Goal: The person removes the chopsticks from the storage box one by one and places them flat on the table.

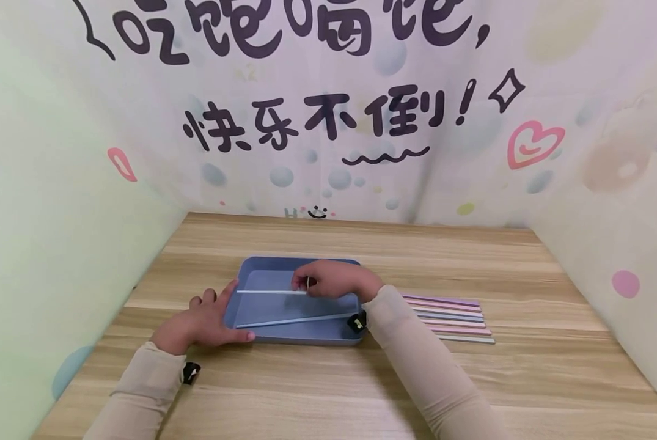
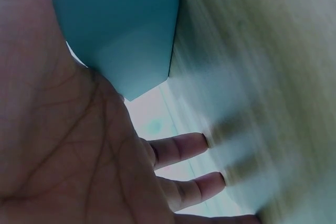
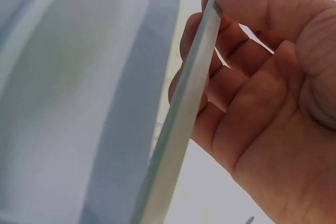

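Observation:
A shallow blue-grey tray (image 1: 306,333) sits on the table. My left hand (image 1: 212,321) lies against its left end, thumb at the front rim and forefinger along the left side. The left wrist view shows the palm beside the tray's outer wall (image 2: 123,30), with the other fingers stretched out. Over the tray, my right hand (image 1: 330,278) pinches a long, thin, pale strip (image 1: 270,292) between thumb and fingers. This flat strip (image 3: 181,108) slants past the palm in the right wrist view. Another light-blue strip (image 1: 297,320) lies slantwise across the tray's front part.
Several flat strips (image 1: 457,318) in purple, pink, white and blue lie side by side on the wooden table (image 1: 548,366), right of the tray and partly behind my right forearm. Printed cloth walls (image 1: 444,183) enclose the table at the back and sides.

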A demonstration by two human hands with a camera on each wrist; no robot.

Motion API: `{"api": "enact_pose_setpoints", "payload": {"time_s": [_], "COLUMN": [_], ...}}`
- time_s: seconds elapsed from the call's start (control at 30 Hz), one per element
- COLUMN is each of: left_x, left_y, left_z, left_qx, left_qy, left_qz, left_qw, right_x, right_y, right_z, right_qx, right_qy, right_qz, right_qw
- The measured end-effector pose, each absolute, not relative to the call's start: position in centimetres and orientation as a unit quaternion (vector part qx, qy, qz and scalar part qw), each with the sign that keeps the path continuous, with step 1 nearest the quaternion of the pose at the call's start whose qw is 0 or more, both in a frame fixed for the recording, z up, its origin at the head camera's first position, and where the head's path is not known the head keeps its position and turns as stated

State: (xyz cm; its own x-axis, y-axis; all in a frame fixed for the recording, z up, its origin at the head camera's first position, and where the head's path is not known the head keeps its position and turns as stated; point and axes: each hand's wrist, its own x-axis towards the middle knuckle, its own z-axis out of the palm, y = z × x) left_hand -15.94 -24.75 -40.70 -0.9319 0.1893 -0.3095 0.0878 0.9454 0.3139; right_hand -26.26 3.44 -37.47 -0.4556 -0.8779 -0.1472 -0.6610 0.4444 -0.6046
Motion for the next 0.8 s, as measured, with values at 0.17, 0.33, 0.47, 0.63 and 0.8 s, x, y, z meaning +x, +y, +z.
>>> {"api": "enact_pose_setpoints", "payload": {"time_s": [0.17,0.33,0.47,0.63,0.8], "left_x": [-15.9,-15.8,-15.7,-15.8,-15.8], "left_y": [-24.8,-24.8,-24.8,-24.8,-24.9], "left_z": [-40.7,-40.7,-40.7,-40.6,-40.6], "left_qx": [0.074,0.079,0.08,0.075,0.073], "left_qy": [0.972,0.972,0.972,0.971,0.971], "left_qz": [0.15,0.151,0.153,0.154,0.152], "left_qw": [0.167,0.163,0.163,0.165,0.168], "right_x": [-26.2,-26.3,-26.5,-26.6,-26.8], "right_y": [4.2,5.2,6.4,8.2,10.0], "right_z": [-36.4,-36.0,-35.8,-35.5,-35.7], "right_qx": [-0.478,-0.475,-0.466,-0.447,-0.416], "right_qy": [0.816,0.816,0.817,0.826,0.842], "right_qz": [-0.241,-0.249,-0.258,-0.264,-0.264], "right_qw": [0.218,0.216,0.219,0.22,0.218]}}
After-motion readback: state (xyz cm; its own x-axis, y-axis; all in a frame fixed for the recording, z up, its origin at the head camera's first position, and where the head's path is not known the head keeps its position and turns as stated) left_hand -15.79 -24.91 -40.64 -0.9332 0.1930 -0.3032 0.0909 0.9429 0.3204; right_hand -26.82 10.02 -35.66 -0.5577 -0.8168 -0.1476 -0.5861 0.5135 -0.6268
